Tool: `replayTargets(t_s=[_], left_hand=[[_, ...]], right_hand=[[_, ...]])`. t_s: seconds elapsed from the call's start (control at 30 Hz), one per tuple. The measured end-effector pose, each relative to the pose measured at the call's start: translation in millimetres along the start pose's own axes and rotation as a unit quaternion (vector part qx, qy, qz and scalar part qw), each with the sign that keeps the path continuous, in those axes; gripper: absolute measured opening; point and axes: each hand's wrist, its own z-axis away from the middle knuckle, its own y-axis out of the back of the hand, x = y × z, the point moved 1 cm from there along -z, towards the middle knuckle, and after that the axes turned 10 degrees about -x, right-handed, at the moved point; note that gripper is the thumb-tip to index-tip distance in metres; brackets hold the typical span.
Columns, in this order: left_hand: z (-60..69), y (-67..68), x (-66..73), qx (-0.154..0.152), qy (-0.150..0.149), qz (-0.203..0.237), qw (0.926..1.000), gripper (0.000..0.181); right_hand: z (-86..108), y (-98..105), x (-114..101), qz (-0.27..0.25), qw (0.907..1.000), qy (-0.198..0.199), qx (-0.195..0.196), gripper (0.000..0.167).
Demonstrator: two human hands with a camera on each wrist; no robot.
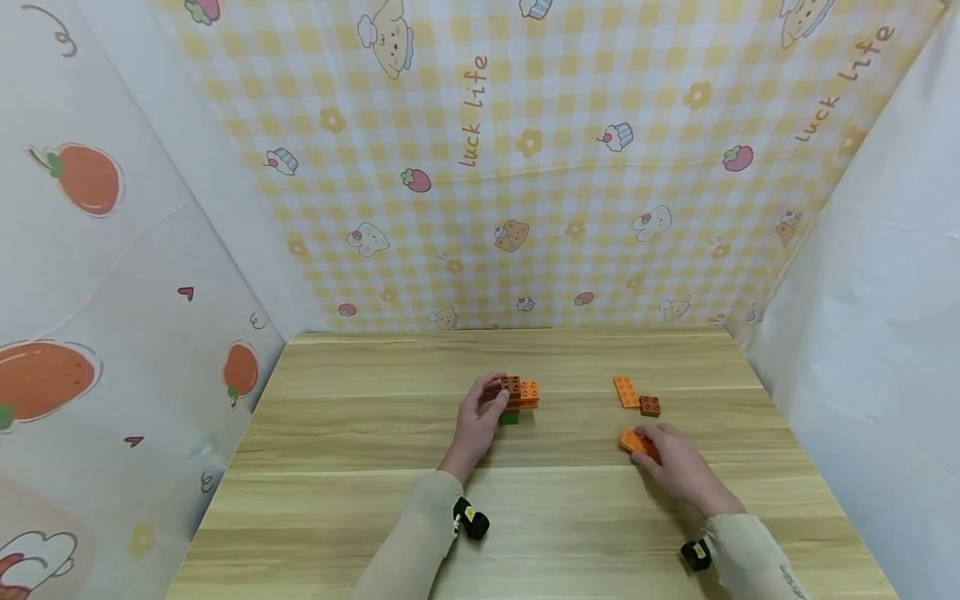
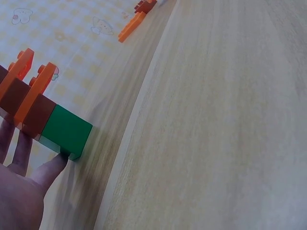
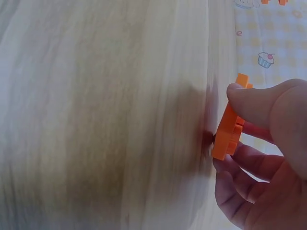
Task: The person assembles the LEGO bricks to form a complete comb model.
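A stack of toy building bricks [image 1: 512, 387] stands upright on the table, held at its left side by my left hand [image 1: 477, 417]. In the left wrist view, brown bricks [image 2: 39, 116] alternate with thin orange bricks [image 2: 36, 93] that jut out to one side. A green brick [image 2: 69, 132] forms the base. Over on the right, my right hand [image 1: 678, 467] pinches a flat orange brick [image 3: 225, 132] between thumb and fingers. That brick is tilted in the right wrist view, its studs facing the palm; the fingers hide part of it.
Beyond the right hand lie another flat orange brick [image 1: 626, 392] and a small brown brick [image 1: 650, 406], close together. The wooden table [image 1: 360, 450] meets a patterned cloth [image 1: 465, 208] at the back, with white cloth [image 1: 862, 350] along the right side.
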Motion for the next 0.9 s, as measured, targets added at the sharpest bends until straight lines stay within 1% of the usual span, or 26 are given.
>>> replayTargets(t_s=[0.2,0.37,0.47,0.63,0.77,0.9], left_hand=[[-0.7,-0.2,-0.7,0.000,0.003,0.001,1.0000,0.034],[-1.9,-0.1,-0.5,-0.002,-0.003,0.001,1.0000,0.036],[-2.3,0.5,-0.1,-0.001,-0.008,0.000,1.0000,0.035],[-1.2,0.7,-0.8,0.001,-0.006,-0.004,1.0000,0.033],[-0.4,0.6,-1.1,0.003,-0.007,-0.003,1.0000,0.032],[0.3,0.2,-0.8,0.002,-0.008,-0.003,1.0000,0.032]], right_hand=[[-4.5,-1,0,0.001,0.9999,0.012,0.009,0.039],[-8.3,0,-2,-0.005,0.9997,0.018,0.014,0.040],[-9.4,2,-7,-0.012,0.9995,0.022,0.018,0.040],[-12.2,4,-16,-0.020,0.9986,0.034,0.035,0.040],[-17.4,2,-20,-0.018,0.9970,0.051,0.055,0.039],[-23.4,2,-26,-0.020,0.9963,0.055,0.063,0.039]])
